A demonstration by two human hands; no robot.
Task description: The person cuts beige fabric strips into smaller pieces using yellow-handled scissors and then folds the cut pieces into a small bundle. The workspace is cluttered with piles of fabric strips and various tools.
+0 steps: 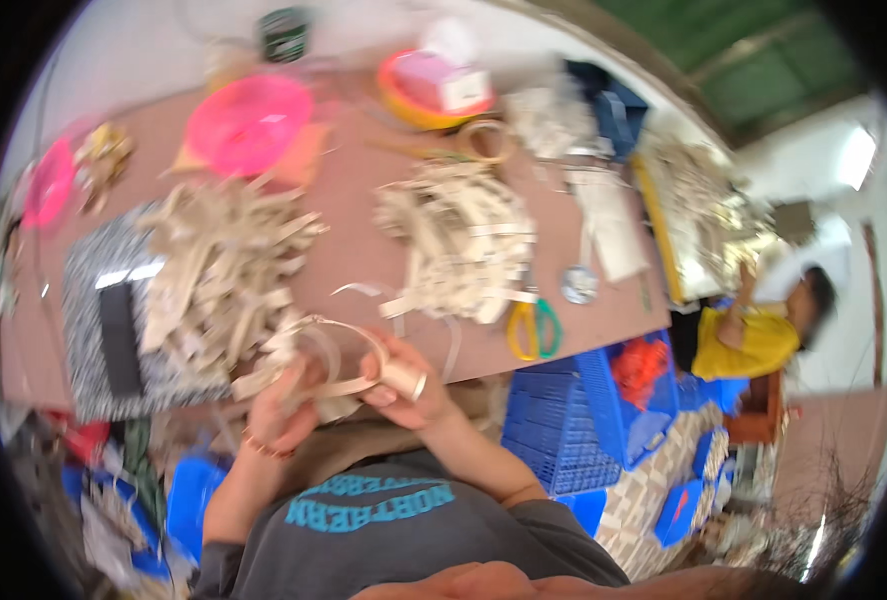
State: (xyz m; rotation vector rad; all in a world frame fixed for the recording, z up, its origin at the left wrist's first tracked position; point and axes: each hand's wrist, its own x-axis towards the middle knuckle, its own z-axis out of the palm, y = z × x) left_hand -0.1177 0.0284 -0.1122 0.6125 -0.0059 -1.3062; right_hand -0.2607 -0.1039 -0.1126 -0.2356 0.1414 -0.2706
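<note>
A beige fabric strap (349,386) is looped between my two hands at the table's near edge. My left hand (282,405), with a beaded bracelet at the wrist, is closed on one end of it. Fingers of my right hand (404,385) pinch the other end, where a wider cream piece sticks out. Blur hides the finer parts of the strap. Just beyond my left hand lies a loose heap of beige straps (219,270). A neater pile of cream straps (464,240) rests farther right, with yellow-and-green-handled scissors (535,328) beside its near end.
On the brown table (349,240) stand a pink bowl (249,125) and an orange basin (434,90) at the back. A tape roll (485,141) lies near the basin. Blue crates (564,420) stand right of me. A person in yellow (744,340) sits at far right.
</note>
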